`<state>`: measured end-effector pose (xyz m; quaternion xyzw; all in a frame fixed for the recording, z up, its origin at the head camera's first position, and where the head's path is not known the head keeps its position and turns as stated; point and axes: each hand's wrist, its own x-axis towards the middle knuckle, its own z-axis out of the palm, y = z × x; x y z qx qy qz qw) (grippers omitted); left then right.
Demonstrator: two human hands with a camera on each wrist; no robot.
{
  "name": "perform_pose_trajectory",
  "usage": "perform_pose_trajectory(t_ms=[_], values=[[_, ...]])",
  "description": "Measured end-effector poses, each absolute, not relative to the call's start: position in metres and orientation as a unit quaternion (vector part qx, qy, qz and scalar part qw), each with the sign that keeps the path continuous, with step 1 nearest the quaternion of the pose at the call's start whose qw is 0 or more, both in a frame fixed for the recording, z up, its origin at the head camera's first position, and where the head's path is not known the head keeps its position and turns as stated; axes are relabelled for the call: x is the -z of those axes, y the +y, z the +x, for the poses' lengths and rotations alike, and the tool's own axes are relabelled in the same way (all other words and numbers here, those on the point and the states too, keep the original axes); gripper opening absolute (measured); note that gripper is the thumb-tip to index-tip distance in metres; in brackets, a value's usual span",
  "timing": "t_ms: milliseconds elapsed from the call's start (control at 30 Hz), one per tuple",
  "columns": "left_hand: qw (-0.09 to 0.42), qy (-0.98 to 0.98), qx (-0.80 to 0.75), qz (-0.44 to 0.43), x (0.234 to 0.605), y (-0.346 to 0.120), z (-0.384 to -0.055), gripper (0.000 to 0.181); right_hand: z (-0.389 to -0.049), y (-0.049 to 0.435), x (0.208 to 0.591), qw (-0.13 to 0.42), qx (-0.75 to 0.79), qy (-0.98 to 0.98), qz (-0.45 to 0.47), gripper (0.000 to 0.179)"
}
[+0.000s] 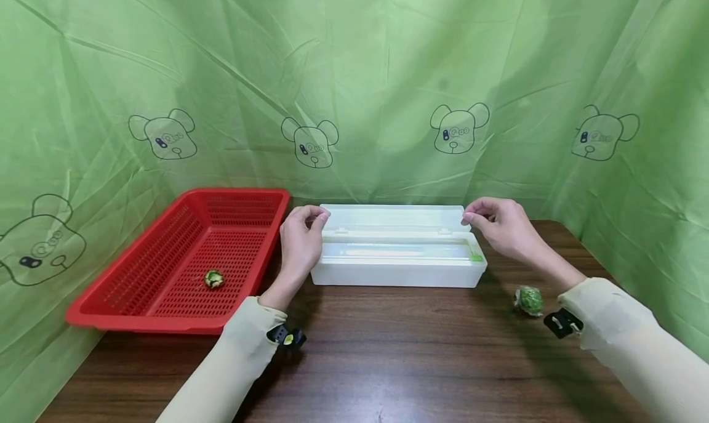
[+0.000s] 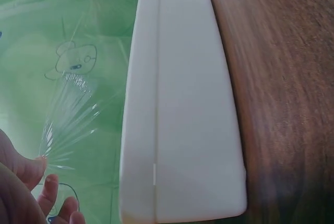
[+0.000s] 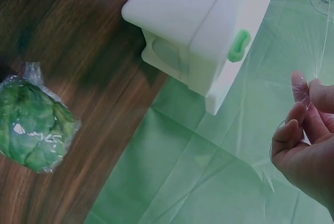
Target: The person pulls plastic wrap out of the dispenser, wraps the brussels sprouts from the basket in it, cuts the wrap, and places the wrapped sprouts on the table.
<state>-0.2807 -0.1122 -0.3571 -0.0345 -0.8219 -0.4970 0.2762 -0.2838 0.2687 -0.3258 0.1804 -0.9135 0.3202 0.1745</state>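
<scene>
A sheet of clear cling film (image 2: 70, 117) stretches between my two hands, gathered into creases at the left fingertips. My left hand (image 1: 301, 241) pinches one side between thumb and index finger, at the left end of the white cling film dispenser box (image 1: 396, 274). Beyond the box's right end, my right hand (image 1: 505, 229) pinches the other side, with film wrapped over a fingertip (image 3: 299, 85). The box's lid (image 1: 393, 217) stands raised at the back, and a film roll (image 1: 399, 250) shows inside. A green slider (image 3: 239, 45) sits at the right end.
On the table at right lies a green leafy ball wrapped in film (image 1: 530, 301), near my right sleeve. A red perforated basket (image 1: 177, 323) stands at left, holding a small green leafy ball (image 1: 213, 279). A green cloth (image 1: 382, 72) hangs behind the table.
</scene>
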Motion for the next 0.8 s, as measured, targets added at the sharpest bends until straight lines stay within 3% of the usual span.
perform_pose_trajectory(t_ms=[800], values=[[0.297,-0.813,0.497,-0.057,0.331,-0.115,-0.273,0.010,-0.274,0.270,0.301,0.188,-0.317,-0.913,0.175,0.018]])
